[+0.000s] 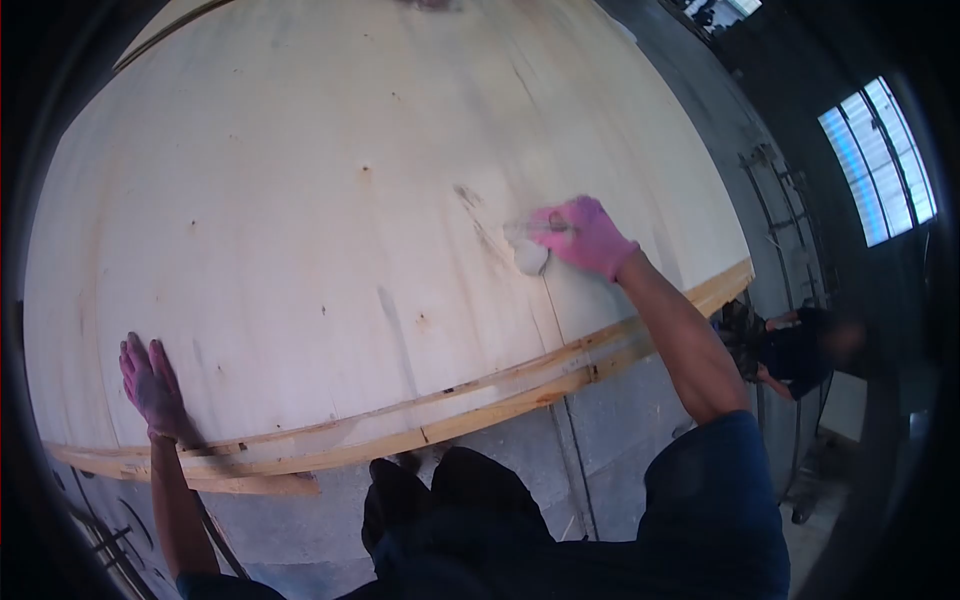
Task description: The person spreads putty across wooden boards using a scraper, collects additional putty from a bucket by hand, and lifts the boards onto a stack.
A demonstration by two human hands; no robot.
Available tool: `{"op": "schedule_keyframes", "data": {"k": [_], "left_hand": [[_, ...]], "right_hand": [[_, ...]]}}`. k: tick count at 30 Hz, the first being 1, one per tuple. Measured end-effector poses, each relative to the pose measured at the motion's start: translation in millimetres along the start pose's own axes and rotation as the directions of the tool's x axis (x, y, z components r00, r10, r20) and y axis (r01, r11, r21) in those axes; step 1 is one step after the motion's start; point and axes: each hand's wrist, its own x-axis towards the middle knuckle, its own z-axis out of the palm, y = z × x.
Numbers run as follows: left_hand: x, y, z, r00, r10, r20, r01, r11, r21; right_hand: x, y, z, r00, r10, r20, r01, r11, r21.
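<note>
Intently at work over a broad, pale wooden panel [280,290], a person in blue sleeves and pink gloves presses a whitish rounded object [531,258] to its surface. The right hand [585,237] pinches that piece between bent fingers, right of the panel's middle, beside dark scuff marks [468,198] and above a thin seam [548,305] running to the near edge. Blur hides exactly what the piece is.

The left hand [154,393] lies palm down near the panel's front left edge, fingers extended and slightly spread, holding nothing.

Dark-trousered legs [485,495] stand at the layered wooden rim [480,395], over a grey floor [625,415]. At right, a second person [795,350] in dark clothing appears below a bright paned window [880,160].
</note>
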Motion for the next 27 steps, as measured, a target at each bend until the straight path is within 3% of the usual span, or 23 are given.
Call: {"op": "schedule_keyframes", "data": {"k": [3, 5, 8, 11, 13, 14, 16, 17, 18, 19, 20, 21, 22, 23, 25, 27], "left_hand": [[-1.6, -9.0, 9.9, 1.000, 0.003, -0.012, -0.003, 1.000, 0.029], [1.7, -3.0, 12.2, 0.999, -0.047, -0.010, 0.048, 0.995, 0.090], [4.4, -14.9, 33.9, 0.991, 0.033, -0.127, -0.013, 0.988, 0.153], [1.7, -5.2, 22.0, 0.986, 0.119, -0.119, -0.105, 0.987, 0.121], [0.5, 5.2, 12.9, 0.977, 0.161, -0.142, -0.165, 0.986, -0.018], [0.8, -6.6, 23.2, 0.952, 0.268, -0.150, -0.272, 0.962, -0.004], [1.6, -8.7, -7.8, 0.924, 0.383, -0.010, -0.380, 0.913, -0.150], [13.8, -26.6, -17.4, 0.877, 0.480, 0.033, -0.453, 0.847, -0.280], [29.2, -49.1, -17.2, 0.867, 0.497, 0.017, -0.476, 0.840, -0.259], [42.5, -82.1, -12.5, 0.856, 0.517, 0.010, -0.500, 0.832, -0.240], [58.8, -129.9, 1.1, 0.905, 0.425, -0.008, -0.416, 0.883, -0.216], [82.8, -186.5, 20.8, 0.941, 0.337, -0.035, -0.337, 0.921, -0.194], [103.1, -259.8, 43.1, 0.965, 0.257, -0.054, -0.262, 0.951, -0.163], [111.4, -322.0, 61.3, 0.982, 0.172, -0.076, -0.181, 0.974, -0.136], [97.2, -385.9, 50.1, 0.994, 0.000, -0.105, 0.004, 1.000, 0.031], [96.1, -382.5, 46.0, 0.995, -0.049, -0.087, 0.055, 0.997, 0.060]], "right_hand": [[-55.7, -48.7, -34.1, 0.954, 0.190, 0.230, -0.222, 0.968, 0.119], [-103.4, -59.6, -25.3, 0.980, 0.162, 0.113, -0.189, 0.935, 0.300], [-142.2, -77.4, 12.9, 0.966, -0.052, -0.253, 0.097, 0.981, 0.168], [-129.0, -148.8, 14.9, 0.971, 0.209, -0.119, -0.159, 0.929, 0.334], [-108.3, -192.0, 30.5, 0.970, 0.128, -0.209, -0.079, 0.970, 0.230], [-95.0, -218.5, 43.9, 0.965, 0.079, -0.252, -0.032, 0.982, 0.187], [-60.1, -261.7, 59.0, 0.977, 0.190, -0.092, -0.126, 0.874, 0.469], [-40.4, -285.2, 63.6, 0.954, 0.299, -0.013, -0.209, 0.696, 0.687], [-20.7, -308.5, 68.3, 0.913, 0.402, 0.066, -0.263, 0.458, 0.849], [-1.9, -327.5, 74.7, 0.950, 0.269, -0.161, -0.086, 0.719, 0.689], [15.5, -340.1, 83.2, 0.937, 0.080, -0.341, 0.085, 0.891, 0.445], [31.3, -351.0, 92.7, 0.876, -0.142, -0.461, 0.231, 0.963, 0.143], [45.4, -363.3, 102.4, 0.874, -0.145, -0.463, 0.219, 0.969, 0.112], [58.6, -365.1, 107.6, 0.933, 0.077, -0.352, 0.084, 0.904, 0.420], [85.3, -370.5, 114.6, 0.929, 0.363, 0.073, -0.257, 0.490, 0.833], [104.8, -385.2, 116.8, 0.925, 0.381, -0.006, -0.307, 0.756, 0.578]]}}
